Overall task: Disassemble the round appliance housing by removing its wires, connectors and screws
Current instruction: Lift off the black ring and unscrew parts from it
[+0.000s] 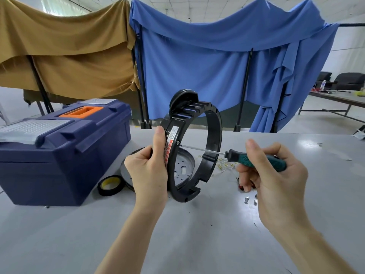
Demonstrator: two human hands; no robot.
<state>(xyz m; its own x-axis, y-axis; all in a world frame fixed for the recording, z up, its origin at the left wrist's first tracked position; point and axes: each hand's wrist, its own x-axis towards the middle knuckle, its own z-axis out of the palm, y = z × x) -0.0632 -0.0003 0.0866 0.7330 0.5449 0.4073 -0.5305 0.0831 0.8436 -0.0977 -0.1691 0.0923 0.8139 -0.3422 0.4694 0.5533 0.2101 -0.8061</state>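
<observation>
A black round housing ring (214, 135) stands on edge on the grey table (197, 234). My left hand (150, 171) grips its near rim over a red and white label. My right hand (276, 175) holds a green-handled screwdriver (256, 160). The shaft passes through the ring from the right, and its tip meets a screw (178, 142) on the inside of the near rim. A few loose silver screws (251, 200) lie on the table below my right hand. Thin wires with small connectors (227, 165) lie behind the ring.
A round metal plate with holes (183, 167) lies flat behind the ring. A roll of black tape (109, 184) sits to its left. A blue toolbox with an orange handle (65, 151) stands at the left. Brown and blue cloths hang at the table's far edge.
</observation>
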